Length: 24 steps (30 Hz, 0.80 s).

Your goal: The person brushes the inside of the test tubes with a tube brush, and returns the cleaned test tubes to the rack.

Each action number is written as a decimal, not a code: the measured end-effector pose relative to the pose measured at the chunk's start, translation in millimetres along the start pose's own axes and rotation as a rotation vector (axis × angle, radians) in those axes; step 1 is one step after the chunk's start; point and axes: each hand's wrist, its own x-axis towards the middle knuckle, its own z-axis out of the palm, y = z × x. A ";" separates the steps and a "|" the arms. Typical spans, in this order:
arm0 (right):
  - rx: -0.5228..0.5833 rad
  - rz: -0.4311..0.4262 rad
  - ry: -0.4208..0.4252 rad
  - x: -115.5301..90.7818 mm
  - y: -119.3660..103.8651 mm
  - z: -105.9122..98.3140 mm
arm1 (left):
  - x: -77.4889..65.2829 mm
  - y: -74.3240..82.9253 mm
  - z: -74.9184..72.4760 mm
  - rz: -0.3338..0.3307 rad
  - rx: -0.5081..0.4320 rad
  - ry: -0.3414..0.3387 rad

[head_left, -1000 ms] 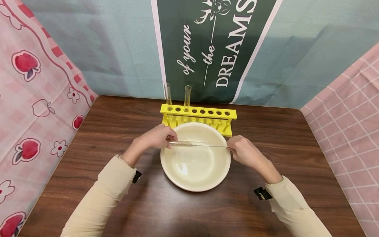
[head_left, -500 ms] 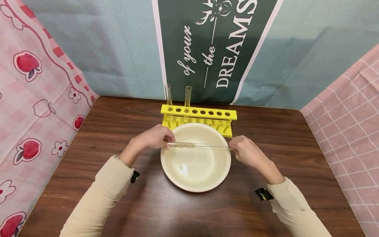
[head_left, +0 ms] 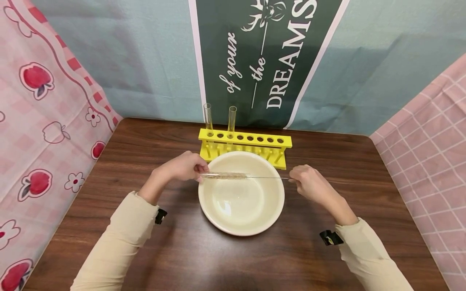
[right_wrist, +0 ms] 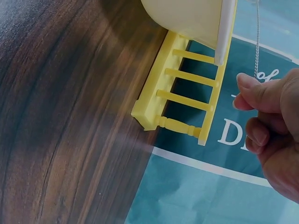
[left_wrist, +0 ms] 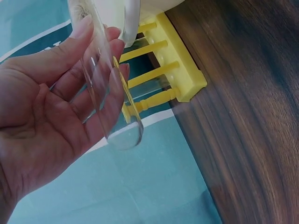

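Observation:
Over the cream bowl (head_left: 241,233) in the head view, my left hand (head_left: 183,166) holds a clear glass test tube (head_left: 214,175) lying sideways. Its rounded bottom (left_wrist: 126,140) sticks out past my fingers in the left wrist view. The tan bristles of a test tube brush (head_left: 233,176) sit inside the tube. The brush's thin wire handle (head_left: 267,177) runs out to the right, where my right hand (head_left: 309,182) pinches its end between thumb and finger. In the right wrist view the wire (right_wrist: 257,42) looks twisted. The tube's mouth is hard to make out.
A yellow test tube rack (head_left: 251,137) stands directly behind the bowl, with two upright glass tubes (head_left: 231,121) toward its left end. The brown wooden table (head_left: 233,262) meets a blue-green cloth backdrop (head_left: 364,89) at the rear. Pink cloths hang at both sides.
My hands have drawn farther apart, the left one moving left with the test tube and the right one moving right with the brush. More of the bristles shows. Bowl and rack stay put.

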 end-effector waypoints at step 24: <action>0.053 -0.039 0.041 -19.4 18.3 -9.1 | -19.5 -24.5 -10.2 -0.011 -0.024 0.009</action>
